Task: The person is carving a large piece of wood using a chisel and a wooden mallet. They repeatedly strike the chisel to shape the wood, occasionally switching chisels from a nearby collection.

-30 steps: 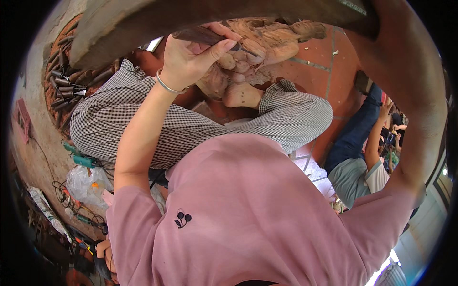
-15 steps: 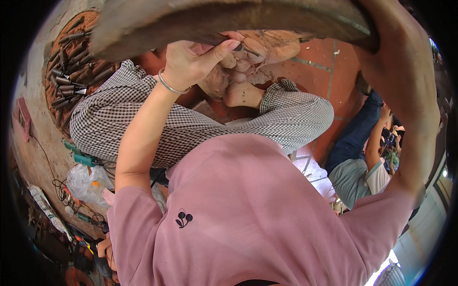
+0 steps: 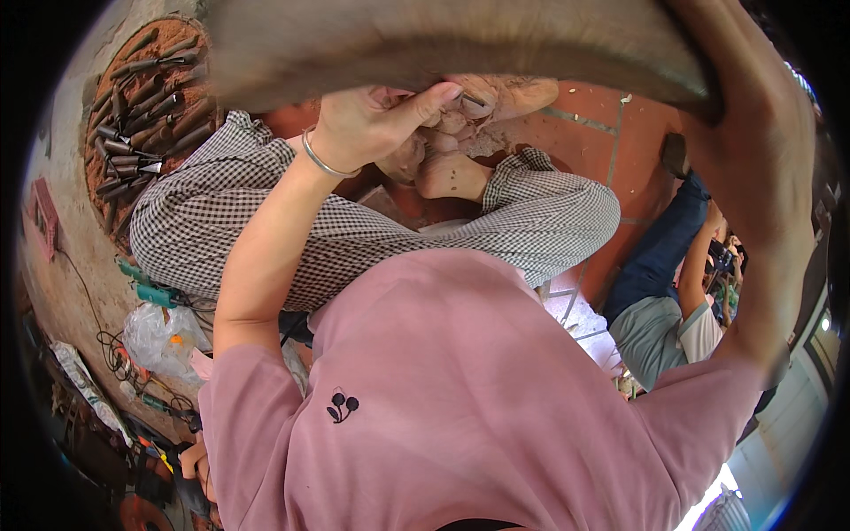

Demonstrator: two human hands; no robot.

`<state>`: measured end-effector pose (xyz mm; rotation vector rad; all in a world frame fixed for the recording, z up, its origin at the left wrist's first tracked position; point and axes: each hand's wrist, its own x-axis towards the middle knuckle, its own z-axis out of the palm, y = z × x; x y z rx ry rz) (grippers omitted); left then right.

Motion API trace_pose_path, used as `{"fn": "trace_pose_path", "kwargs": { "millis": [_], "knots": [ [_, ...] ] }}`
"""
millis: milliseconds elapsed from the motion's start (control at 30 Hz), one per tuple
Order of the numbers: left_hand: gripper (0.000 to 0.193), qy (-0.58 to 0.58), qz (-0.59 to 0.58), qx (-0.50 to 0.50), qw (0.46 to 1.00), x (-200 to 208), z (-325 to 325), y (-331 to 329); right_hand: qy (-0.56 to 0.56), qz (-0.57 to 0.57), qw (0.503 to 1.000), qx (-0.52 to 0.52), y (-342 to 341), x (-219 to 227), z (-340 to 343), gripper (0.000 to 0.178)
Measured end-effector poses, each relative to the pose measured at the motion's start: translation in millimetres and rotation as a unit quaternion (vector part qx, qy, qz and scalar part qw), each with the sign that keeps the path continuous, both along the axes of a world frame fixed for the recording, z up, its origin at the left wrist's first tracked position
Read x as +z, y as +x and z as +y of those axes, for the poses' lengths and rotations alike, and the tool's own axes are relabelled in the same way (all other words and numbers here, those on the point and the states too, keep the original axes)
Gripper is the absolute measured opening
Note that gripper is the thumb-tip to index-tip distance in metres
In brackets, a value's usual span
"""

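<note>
A thick wooden mallet (image 3: 460, 55), smeared by motion, spans the top of the view close to the camera. At its right end is my right hand (image 3: 739, 57), closed on it, with the fingers mostly out of sight. Below the mallet, my left hand (image 3: 367, 126), with a silver bangle at the wrist, is wrapped round a chisel (image 3: 475, 100). Only the chisel's dark metal end shows past my thumb. Beyond it lies a pale brown carved piece of wood (image 3: 524, 96) with rounded forms, partly hidden by the mallet. My bare foot (image 3: 453, 174) rests against the carving.
At the left, a round bed of reddish sawdust (image 3: 186, 35) holds several dark-handled carving tools (image 3: 155, 119). Green power tools (image 3: 155, 292), cables and a plastic bag (image 3: 164, 341) lie below it. Another person (image 3: 660, 319) sits on the red tiled floor (image 3: 642, 142) at the right.
The mallet has shifted right, and its right end sits slightly lower in view. My left hand with the chisel has moved slightly right and down.
</note>
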<state>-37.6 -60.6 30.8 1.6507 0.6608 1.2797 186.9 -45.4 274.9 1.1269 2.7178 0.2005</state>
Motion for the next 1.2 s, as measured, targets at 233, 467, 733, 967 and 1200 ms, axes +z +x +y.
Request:
{"fn": "trace_pose_path", "kwargs": {
  "millis": [233,467,733,967,1200],
  "knots": [
    [0.013,0.05,0.07,0.046,0.995,12.1,-9.3,4.4,0.006,-0.003,1.0,0.0,-0.1,-1.8,-3.3,0.064],
    [0.013,0.189,0.255,0.061,0.946,8.7,-13.3,2.7,0.007,-0.006,1.0,-0.002,-1.0,-4.7,-7.3,0.064],
    [0.014,0.183,0.225,0.043,0.956,-5.7,-14.3,3.2,0.009,-0.005,1.0,0.002,-3.3,-8.1,-8.1,0.064],
    [0.017,0.071,0.134,0.012,0.988,-3.7,-19.8,9.9,0.012,-0.006,1.0,0.004,-5.1,-11.1,-7.5,0.064],
    [0.015,0.073,0.144,0.036,0.986,-2.3,-15.2,3.0,0.018,-0.003,1.0,0.001,-0.3,-11.6,-5.8,0.064]
  ]
}}
